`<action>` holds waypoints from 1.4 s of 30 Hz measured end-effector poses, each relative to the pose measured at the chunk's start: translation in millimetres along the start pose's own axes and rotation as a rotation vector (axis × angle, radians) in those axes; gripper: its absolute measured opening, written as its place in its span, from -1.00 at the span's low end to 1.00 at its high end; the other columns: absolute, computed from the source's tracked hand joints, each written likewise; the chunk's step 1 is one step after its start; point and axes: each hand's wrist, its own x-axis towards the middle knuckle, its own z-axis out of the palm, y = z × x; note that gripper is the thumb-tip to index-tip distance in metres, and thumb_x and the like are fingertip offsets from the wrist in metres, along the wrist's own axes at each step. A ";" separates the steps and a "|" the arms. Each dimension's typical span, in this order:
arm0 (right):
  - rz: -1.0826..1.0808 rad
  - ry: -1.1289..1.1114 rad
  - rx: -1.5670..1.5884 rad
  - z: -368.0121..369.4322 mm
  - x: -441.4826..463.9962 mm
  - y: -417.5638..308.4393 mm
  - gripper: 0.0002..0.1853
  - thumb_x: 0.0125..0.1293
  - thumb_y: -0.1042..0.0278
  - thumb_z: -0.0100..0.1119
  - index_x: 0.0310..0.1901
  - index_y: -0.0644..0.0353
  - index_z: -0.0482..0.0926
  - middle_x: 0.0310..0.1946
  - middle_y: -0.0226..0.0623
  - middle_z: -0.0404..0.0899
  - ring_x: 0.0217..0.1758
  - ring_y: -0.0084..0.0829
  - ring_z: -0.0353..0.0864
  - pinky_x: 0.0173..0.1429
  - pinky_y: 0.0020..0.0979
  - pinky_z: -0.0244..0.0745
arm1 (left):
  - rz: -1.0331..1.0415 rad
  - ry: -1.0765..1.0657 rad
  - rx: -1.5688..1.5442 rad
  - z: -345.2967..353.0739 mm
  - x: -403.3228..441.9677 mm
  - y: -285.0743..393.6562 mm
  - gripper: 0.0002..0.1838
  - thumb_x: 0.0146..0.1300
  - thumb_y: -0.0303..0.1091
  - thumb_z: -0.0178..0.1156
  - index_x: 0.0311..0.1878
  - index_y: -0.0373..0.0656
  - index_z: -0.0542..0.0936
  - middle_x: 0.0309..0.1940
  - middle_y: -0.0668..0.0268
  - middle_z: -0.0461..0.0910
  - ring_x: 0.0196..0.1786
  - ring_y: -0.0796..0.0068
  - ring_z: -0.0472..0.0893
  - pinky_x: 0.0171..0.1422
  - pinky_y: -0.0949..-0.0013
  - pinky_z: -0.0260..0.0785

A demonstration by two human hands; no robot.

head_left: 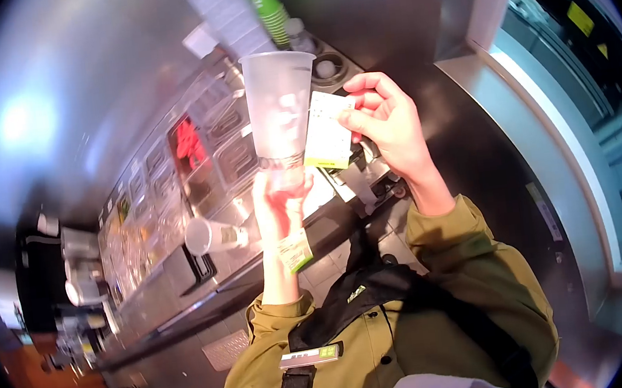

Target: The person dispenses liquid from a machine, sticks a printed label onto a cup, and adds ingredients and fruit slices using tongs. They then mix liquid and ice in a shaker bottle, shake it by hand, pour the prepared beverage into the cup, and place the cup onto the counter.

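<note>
My left hand (283, 195) grips the base of a tall translucent plastic cup (279, 103), held upright with its wide mouth at the top. Between the thumb and fingers of my right hand (386, 116) is a white label (328, 128) with a green lower edge. The label lies close against the cup's right side; whether it touches the cup I cannot tell. A second white and green label (296, 251) hangs at my left wrist. To the left of that wrist, another translucent cup (214, 236) lies tilted on the counter.
A steel counter (154, 305) with lidded clear containers (223, 116) runs along the left. Something red (189, 142) sits in one of them. Stacked green cups (266, 9) stand at the back beside a round holder (328, 69). A glass-fronted cabinet (575, 106) is on the right.
</note>
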 end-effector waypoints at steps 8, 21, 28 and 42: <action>-0.064 -0.356 0.045 65.3 -11.0 1.3 -0.66 0.07 0.61 0.23 -0.12 0.31 0.36 -0.34 -0.35 0.49 -0.24 -0.63 0.49 -0.22 -0.59 0.42 | -0.654 -0.355 -0.980 -35.8 -63.5 38.0 -0.56 0.30 -0.04 -0.12 -0.14 -0.33 0.29 -0.37 0.09 0.32 -0.52 0.56 0.40 -0.43 0.55 0.39; 0.226 -0.583 0.117 208.6 -22.2 82.9 -0.36 0.16 0.08 0.21 0.14 0.32 0.22 -0.11 -0.23 0.47 -0.08 -0.54 0.47 -0.03 -0.49 0.41 | -0.353 -0.415 -0.336 -99.5 -130.5 114.1 -0.44 0.39 -0.05 -0.27 0.18 -0.40 0.16 -0.13 -0.01 0.40 -0.17 0.32 0.57 -0.21 0.33 0.49; -0.101 -0.666 -0.187 323.2 -46.7 109.6 -0.45 0.16 0.07 0.21 0.03 0.34 0.36 -0.09 -0.12 0.51 -0.03 -0.51 0.49 0.01 -0.46 0.39 | 0.566 0.030 0.327 -149.7 -110.2 230.4 -0.50 0.31 -0.05 -0.01 0.13 -0.27 0.28 0.04 0.13 0.41 0.15 0.35 0.40 0.19 0.26 0.30; 0.485 -1.104 0.076 464.9 -208.0 238.6 -0.80 0.17 0.45 0.18 -0.22 0.37 0.50 -0.38 -0.37 0.58 -0.29 -0.64 0.52 -0.17 -0.57 0.42 | 1.181 0.644 0.293 -295.9 -211.1 342.4 -0.42 0.15 -0.23 0.23 0.17 -0.23 0.23 -0.02 0.26 0.44 0.00 0.43 0.46 0.06 0.32 0.35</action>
